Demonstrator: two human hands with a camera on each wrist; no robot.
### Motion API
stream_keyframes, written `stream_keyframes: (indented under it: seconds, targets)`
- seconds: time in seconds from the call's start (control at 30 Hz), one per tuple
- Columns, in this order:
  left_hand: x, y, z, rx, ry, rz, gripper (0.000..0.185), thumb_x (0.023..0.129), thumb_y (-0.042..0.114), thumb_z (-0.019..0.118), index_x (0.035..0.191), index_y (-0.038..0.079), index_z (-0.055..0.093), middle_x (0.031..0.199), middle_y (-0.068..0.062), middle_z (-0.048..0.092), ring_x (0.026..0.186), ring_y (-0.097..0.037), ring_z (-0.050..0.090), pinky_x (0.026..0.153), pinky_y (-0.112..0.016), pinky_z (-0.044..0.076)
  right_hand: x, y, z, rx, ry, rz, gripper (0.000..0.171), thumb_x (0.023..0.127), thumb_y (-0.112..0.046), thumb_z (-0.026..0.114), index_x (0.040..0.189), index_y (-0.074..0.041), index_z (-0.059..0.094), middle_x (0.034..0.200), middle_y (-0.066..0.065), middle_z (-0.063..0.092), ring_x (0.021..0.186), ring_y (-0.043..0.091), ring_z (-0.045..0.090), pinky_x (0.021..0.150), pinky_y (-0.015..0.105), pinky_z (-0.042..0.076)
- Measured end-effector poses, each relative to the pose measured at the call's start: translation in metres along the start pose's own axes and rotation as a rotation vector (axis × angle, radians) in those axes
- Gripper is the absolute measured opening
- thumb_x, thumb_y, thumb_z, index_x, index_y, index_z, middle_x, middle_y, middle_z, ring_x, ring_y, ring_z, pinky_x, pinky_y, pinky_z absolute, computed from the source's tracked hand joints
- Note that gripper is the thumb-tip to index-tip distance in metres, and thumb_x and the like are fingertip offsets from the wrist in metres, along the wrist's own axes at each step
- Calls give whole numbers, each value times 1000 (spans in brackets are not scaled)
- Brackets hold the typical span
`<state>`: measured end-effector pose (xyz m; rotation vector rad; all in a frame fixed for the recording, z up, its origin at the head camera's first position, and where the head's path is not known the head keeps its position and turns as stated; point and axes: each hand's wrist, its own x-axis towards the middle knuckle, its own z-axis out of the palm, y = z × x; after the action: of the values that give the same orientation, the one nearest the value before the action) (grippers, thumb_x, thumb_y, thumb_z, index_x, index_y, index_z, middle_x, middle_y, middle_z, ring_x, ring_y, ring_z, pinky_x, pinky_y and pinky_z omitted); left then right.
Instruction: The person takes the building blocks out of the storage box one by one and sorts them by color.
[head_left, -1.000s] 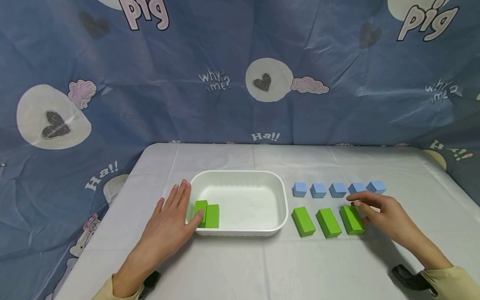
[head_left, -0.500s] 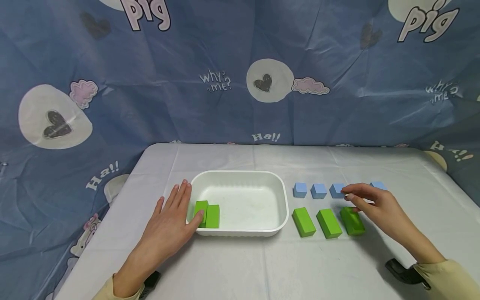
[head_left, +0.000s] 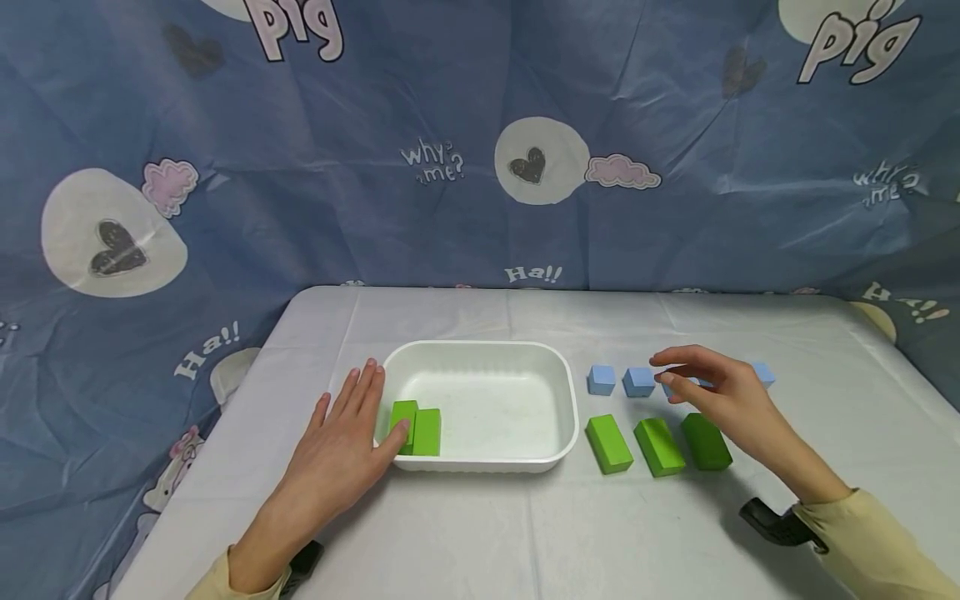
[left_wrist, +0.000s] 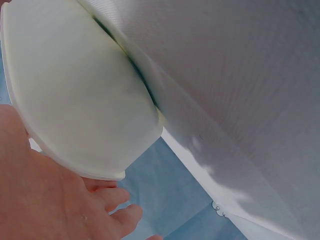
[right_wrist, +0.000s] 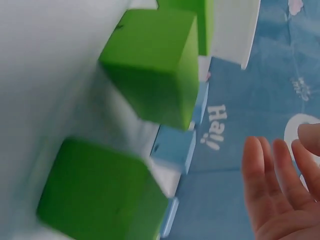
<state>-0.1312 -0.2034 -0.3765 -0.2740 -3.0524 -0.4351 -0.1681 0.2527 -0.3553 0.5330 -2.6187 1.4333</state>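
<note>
My left hand lies along the left end of a white tray, fingers straight and thumb over the rim. In the left wrist view, its fingers reach beneath the tray's edge. Two green blocks sit in the tray's left part. Over a row of small blue cubes hovers my right hand, fingers loosely bent. It partly hides cubes of that row. Nothing shows between the fingers in the right wrist view, where the hand is apart from the green blocks.
Right of the tray, three green blocks stand in a row nearer the person than the blue cubes. White cloth covers the table. A blue printed curtain hangs behind its far edge.
My right hand has moved left and away from the person, from the rightmost green block to above the blue cubes. The left hand and tray stay in place.
</note>
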Motion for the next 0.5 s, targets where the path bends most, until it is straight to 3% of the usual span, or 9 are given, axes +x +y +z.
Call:
stream_keyframes:
  seconds: [0.27, 0.5]
  targets:
    - [0, 0, 0, 6, 5, 1, 82, 100, 55, 42, 157, 3, 15, 164, -11, 10, 149, -31, 8, 113, -61, 9, 13, -12, 17, 144, -38, -30, 26, 97, -14, 63, 123, -11, 65, 121, 5, 64, 96, 21, 69, 77, 35, 57]
    - [0, 0, 0, -1, 10, 3, 82, 100, 55, 42, 157, 2, 16, 164, -12, 10, 149, -31, 8, 113, -61, 9, 24, -21, 36, 234, -127, -40, 27, 98, -10, 62, 125, -7, 64, 125, 13, 61, 102, 30, 66, 81, 37, 56]
